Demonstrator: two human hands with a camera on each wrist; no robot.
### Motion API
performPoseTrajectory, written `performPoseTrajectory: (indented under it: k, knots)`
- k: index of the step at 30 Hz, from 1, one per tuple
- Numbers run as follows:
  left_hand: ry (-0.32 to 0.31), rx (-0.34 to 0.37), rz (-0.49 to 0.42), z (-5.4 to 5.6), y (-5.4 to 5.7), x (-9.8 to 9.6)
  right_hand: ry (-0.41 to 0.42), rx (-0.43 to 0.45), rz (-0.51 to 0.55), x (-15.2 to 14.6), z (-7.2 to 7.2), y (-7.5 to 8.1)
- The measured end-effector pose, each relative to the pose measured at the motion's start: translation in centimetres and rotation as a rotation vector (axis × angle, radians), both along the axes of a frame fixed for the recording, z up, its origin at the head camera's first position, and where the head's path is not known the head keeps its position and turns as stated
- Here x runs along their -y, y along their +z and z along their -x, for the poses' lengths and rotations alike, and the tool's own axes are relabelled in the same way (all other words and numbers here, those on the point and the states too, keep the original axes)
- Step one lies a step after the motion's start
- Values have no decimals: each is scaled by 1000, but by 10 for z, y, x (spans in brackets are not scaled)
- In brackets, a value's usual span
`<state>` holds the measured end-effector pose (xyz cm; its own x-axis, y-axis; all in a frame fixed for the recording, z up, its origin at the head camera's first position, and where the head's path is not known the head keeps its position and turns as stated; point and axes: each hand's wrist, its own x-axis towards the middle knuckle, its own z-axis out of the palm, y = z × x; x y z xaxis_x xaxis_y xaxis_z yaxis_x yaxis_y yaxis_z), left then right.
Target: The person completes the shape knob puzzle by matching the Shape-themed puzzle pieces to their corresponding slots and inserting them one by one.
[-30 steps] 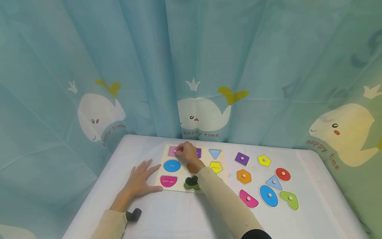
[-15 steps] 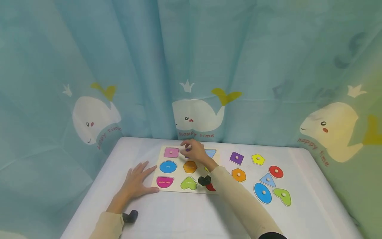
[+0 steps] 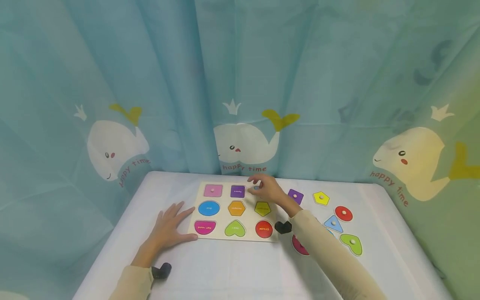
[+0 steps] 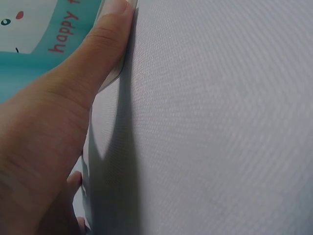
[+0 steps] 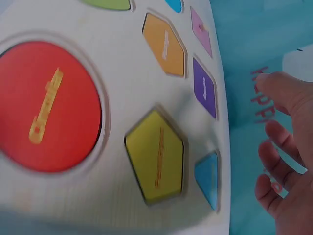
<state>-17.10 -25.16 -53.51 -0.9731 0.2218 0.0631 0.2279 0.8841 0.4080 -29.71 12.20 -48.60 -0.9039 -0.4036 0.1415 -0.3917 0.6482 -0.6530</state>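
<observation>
The puzzle board (image 3: 226, 200) lies flat on the white tabletop (image 3: 225, 271). The left hand (image 3: 168, 227) is spread wide, and its thumb touches the board's near left corner. Its grip holds nothing. The right hand (image 3: 266, 188) is over the far right corner of the board. Its fingers are loosely bent, with a gap between them and the thumb, and nothing is in its grip.

The pink rectangle (image 3: 213, 190), with a white knob, sits in the far left spot of the board. Next to it is the purple square spot (image 3: 238, 191). The right hand hides most of the blue triangle spot (image 5: 208, 178) in the head view.

Lots of loose pieces with knobs lie on the right side. There is a purple square piece (image 3: 295, 196) just beside the right forearm, then a yellow piece (image 3: 321, 198), a red round piece (image 3: 343, 213), a blue triangle piece (image 3: 333, 223) and a green heart piece (image 3: 351, 244). The right sleeve (image 3: 330, 254) gets in the way. It covers part of a dark pink piece (image 3: 300, 245). A black lump (image 3: 283, 227) shows by the right wrist, near the board's right edge. Behind everything hangs a blue curtain (image 3: 255, 62) with white whales on it.
</observation>
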Motion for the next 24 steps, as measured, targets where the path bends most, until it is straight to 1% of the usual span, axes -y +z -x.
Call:
performPoseTrajectory:
  k: [3, 5, 10, 15, 19, 24]
  knots:
    - [1, 9, 5, 0, 1, -1, 2, -10, -18, -13, -3, 1]
    - [-2, 7, 6, 0, 1, -1, 7, -29, -8, -22, -6, 3]
    - [-8, -8, 2, 2, 2, -2, -3, -86, 61, -43, -10, 8]
    - [-1, 7, 12, 4, 1, 0, -42, -84, 94, -61, -12, 8]
    - [0, 9, 16, 3, 0, 0, -87, -73, 91, -74, -15, 6]
    - [-2, 5, 14, 2, 0, -1, -130, -83, 87, -88, -19, 1]
